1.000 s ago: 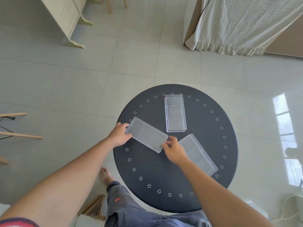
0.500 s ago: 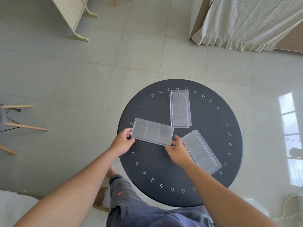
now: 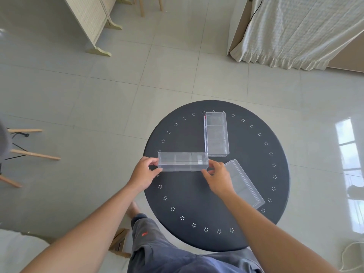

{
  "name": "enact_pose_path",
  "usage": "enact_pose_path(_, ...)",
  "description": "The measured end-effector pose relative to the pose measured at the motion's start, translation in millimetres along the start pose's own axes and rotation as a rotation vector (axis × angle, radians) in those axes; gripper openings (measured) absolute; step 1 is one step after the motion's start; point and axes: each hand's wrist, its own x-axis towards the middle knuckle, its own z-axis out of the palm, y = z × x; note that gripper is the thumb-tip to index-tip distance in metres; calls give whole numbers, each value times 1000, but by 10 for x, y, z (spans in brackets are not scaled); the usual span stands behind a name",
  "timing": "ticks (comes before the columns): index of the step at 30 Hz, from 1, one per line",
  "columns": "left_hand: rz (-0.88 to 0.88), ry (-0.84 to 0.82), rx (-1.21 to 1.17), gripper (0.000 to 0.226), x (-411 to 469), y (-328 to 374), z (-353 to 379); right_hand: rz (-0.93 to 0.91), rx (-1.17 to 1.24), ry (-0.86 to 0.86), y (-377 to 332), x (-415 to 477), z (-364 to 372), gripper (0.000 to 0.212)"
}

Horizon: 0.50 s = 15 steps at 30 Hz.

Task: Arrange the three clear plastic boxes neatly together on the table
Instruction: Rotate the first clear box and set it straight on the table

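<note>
Hands grip one clear box by its ends

Left hand pinches the left end of the held box, which lies crosswise over the round black table. Right hand pinches its right end. Just beyond that end, the far box lies lengthwise. Farther right, the angled box rests slantwise, partly behind the right hand.

Over a round dark table, the left hand and right hand grip opposite ends of a clear box held crosswise. A second box lies beyond, a third box angled at right.
</note>
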Motion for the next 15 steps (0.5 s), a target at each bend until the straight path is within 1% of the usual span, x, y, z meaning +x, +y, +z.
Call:
enact_pose_path(2,-13,27,-24,35,-13,-12,15,6,-17,18,-5,27,15,27)
enact_pose_path(5,-28,69,-69,28,-43,20,31,8,31,34,-37,24,29,28)
enact_pose_path(7,-55,62,-130,26,-35,12,33,23,62,38,-83,27,39,30)
enact_pose_path(9,-78,50,-181,25,-36,8,42,45,91,13,-140,23,31,34)
enact_pose_path(13,-102,93,-195,21,-40,46,30,95,134,-50,-168,37,44,39)
enact_pose_path(15,-122,124,-193,25,-37,92,29,104,143,-62,-174,60,27,40)
